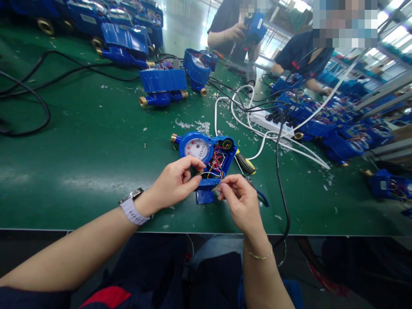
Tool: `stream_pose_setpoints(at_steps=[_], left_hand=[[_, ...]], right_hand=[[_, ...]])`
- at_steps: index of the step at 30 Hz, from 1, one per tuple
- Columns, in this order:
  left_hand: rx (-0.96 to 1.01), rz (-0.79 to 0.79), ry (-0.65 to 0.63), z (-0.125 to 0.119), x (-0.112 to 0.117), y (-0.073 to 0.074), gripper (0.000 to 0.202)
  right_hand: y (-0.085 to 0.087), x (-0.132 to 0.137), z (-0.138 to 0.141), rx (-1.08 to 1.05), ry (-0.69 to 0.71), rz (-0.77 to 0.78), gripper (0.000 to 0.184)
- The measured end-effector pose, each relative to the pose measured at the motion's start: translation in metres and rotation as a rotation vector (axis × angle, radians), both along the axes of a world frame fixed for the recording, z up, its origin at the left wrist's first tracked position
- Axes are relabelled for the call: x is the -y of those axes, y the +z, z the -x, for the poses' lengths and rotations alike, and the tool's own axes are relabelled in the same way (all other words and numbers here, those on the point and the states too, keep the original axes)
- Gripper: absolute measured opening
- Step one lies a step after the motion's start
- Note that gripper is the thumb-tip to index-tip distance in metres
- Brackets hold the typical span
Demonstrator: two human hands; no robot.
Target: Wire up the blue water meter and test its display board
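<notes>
A blue water meter (199, 150) with a white dial, brass end and an open compartment of coloured wires (216, 165) lies on the green mat. My left hand (175, 182), with a watch at the wrist, pinches thin wires at the compartment's near edge. My right hand (240, 199), wearing a bead bracelet, pinches wires at the same spot from the right. Both hands are closed on the wires. A yellow-and-black screwdriver (245, 163) lies just right of the meter.
More blue meters (162, 86) lie at the back and right (341, 141). A white power strip (267, 121) with white and black cables (280, 180) crosses the mat. Two other people work at the far side. The table edge (96, 230) runs near me.
</notes>
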State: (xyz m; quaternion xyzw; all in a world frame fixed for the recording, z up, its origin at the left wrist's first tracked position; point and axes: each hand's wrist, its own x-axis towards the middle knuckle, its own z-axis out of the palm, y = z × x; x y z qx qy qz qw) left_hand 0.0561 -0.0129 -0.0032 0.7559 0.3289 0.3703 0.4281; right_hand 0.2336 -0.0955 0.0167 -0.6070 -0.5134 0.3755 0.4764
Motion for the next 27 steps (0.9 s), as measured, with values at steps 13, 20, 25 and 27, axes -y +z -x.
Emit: stream_pose_setpoints(at_steps=[13,20,25,27], left_hand=[[0.149,-0.178,0.122,0.006,-0.001,0.006,0.027],[-0.202,-0.225,0.069,0.01,-0.009,0.006,0.016],[-0.211,-0.007,-0.006,0.006,-0.009,0.005,0.014],[-0.185,0.069,-0.011,0.004,-0.007,0.005,0.014]], right_hand=[[-0.012,0.004,-0.003,0.03,-0.189,-0.065,0.02],[-0.031,0.005,0.006,0.192,-0.224,-0.103,0.032],[-0.036,0.0,0.008,0.285,-0.201,-0.231,0.027],[-0.038,-0.002,0.007,0.285,-0.204,-0.248,0.025]])
